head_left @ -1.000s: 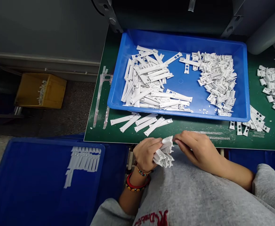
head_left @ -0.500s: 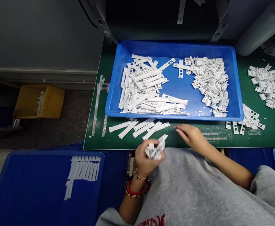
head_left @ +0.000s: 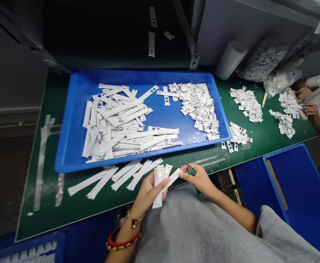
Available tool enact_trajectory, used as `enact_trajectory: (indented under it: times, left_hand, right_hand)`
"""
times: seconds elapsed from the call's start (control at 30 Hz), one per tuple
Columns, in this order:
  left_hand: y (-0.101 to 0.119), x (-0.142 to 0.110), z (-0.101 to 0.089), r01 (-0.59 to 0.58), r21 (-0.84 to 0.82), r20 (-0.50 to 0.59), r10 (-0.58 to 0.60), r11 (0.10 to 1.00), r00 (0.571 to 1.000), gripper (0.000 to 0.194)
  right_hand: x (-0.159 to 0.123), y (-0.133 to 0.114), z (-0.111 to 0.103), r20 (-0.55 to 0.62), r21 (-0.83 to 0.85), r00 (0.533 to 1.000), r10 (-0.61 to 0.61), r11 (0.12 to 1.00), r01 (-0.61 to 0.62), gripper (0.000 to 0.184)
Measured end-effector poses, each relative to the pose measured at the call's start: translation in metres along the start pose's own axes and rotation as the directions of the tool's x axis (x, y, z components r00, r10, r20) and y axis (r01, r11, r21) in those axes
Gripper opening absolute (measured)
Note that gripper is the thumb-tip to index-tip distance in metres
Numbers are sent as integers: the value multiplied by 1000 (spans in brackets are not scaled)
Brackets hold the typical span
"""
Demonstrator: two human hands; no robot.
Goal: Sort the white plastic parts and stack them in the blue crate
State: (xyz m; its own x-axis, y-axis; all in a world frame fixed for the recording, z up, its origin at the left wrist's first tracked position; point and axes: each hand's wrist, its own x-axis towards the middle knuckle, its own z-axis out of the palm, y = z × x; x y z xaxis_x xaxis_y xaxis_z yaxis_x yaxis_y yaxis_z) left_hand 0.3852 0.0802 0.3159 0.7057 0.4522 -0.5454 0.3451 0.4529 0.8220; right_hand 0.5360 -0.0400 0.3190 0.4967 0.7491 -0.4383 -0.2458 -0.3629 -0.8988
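My left hand [head_left: 148, 190] is closed around a small fan of long white plastic strips [head_left: 158, 185], held just over the front edge of the table. At their ends small oval features show. Close by on the right, my right hand [head_left: 201, 178] grips green-handled snips [head_left: 190, 170], their dark tip pointing up and away. Its fingertips also touch the end of one slanting strip [head_left: 173, 178] from the fan. Several loose white strips [head_left: 125, 176] lie on the green table between my left hand and a blue tray [head_left: 160, 151].
Inside the tray are a pile of long strips [head_left: 116, 120] and a heap of short white pieces [head_left: 200, 107]. More small-part heaps [head_left: 247, 104] lie to the right, near a co-worker's hands [head_left: 308, 100]. Blue bins [head_left: 299, 179] stand below the table edge.
The view has swung right. The bunch in my left hand has turned to show its strips lengthwise, and my right hand has come over to touch one, with the snips now clearly visible.
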Motion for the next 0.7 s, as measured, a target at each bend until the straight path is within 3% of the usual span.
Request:
enact_trajectory:
  times: [0.1,0.17,0.3,0.43,0.5,0.57,0.7]
  left_hand:
    - [-9,-2,10,-70,67,-164,80,995,983,31]
    - [-20,-5,18,-126,38,-351,132,991,927,30]
    - [-41,-15,35,-253,-18,-686,172,967,707,26]
    - [-48,-38,39,-355,110,-803,293,928,518,22]
    - [-48,-54,32,-407,79,-847,276,910,454,27]
    - [-50,-69,21,-425,19,-878,218,905,425,31]
    - [-56,-82,9,-355,-56,-861,135,933,490,35]
  right_hand:
    - [-12,5,-10,-42,38,998,39,999,-37,42]
    - [-20,7,-15,-62,64,996,60,996,-57,43]
    - [-34,12,-19,-42,92,998,50,995,-46,43]
    - [-41,25,-28,-73,123,995,73,990,-64,47]
    - [-39,33,-40,-159,121,983,94,990,-75,49]
    - [-30,42,-51,-234,93,969,83,994,-63,50]
    - [4,53,-42,-187,-8,982,25,1000,-27,52]
